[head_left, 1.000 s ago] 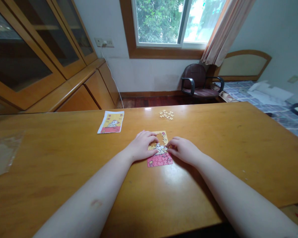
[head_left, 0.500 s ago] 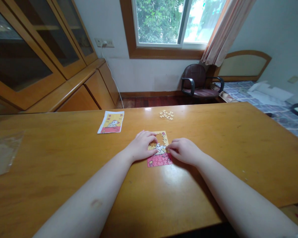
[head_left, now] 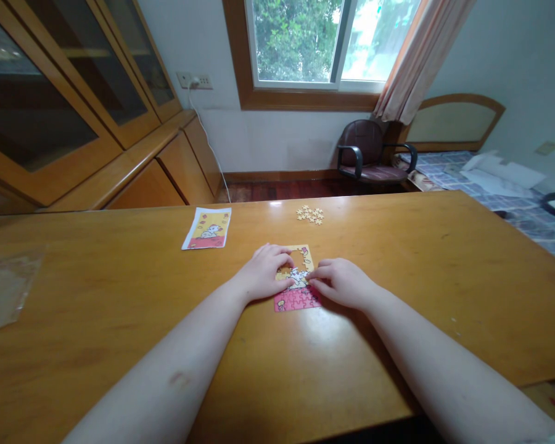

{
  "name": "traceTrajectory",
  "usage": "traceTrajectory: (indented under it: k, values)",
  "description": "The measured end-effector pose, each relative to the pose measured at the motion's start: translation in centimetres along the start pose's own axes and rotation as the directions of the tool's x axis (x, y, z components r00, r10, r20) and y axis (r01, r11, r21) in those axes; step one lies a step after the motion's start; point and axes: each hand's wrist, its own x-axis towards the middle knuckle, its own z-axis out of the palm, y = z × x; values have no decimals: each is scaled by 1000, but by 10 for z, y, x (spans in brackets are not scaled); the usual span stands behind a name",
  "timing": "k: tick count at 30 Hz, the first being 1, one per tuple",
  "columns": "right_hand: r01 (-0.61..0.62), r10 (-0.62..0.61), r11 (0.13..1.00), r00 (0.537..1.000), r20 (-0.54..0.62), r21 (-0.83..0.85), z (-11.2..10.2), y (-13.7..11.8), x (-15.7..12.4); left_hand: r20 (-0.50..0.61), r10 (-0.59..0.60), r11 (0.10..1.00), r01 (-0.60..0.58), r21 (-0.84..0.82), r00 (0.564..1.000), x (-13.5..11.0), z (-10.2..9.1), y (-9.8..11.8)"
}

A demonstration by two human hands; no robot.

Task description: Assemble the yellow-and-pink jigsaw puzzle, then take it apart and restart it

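A partly assembled jigsaw puzzle (head_left: 296, 300), pink below and yellow above with a white figure, lies on the wooden table between my hands. Bare table shows through a gap in its upper middle. My left hand (head_left: 271, 271) rests over the puzzle's left side, thumb and fingers apart, holding nothing I can see. At the right edge, my right hand (head_left: 340, 282) has its fingertips pressed together on the puzzle; whatever is under them is too small to make out. Loose puzzle pieces (head_left: 310, 214) lie in a small pile beyond the puzzle.
A printed picture card (head_left: 208, 228) with the same design lies at the back left of the table (head_left: 120, 265). Clear plastic wrapping (head_left: 9, 287) is at the far left. Past the table stand a chair (head_left: 365, 151), a bed (head_left: 485, 179) and a glass-fronted cabinet (head_left: 106, 135).
My right hand's fingertips have shifted slightly to the left over the puzzle. The left hand stays in place.
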Motion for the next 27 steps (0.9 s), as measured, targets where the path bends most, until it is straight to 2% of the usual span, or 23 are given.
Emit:
traceTrajectory:
  k: [22,27]
  values:
    - [-57,57,998,998,8,13,3,-1,1,1,8,1000,-8,10,1000,1,-1,1]
    - [-36,36,999,999,-36,12,2,1,1,5,11,1000,-11,8,1000,1,-1,1]
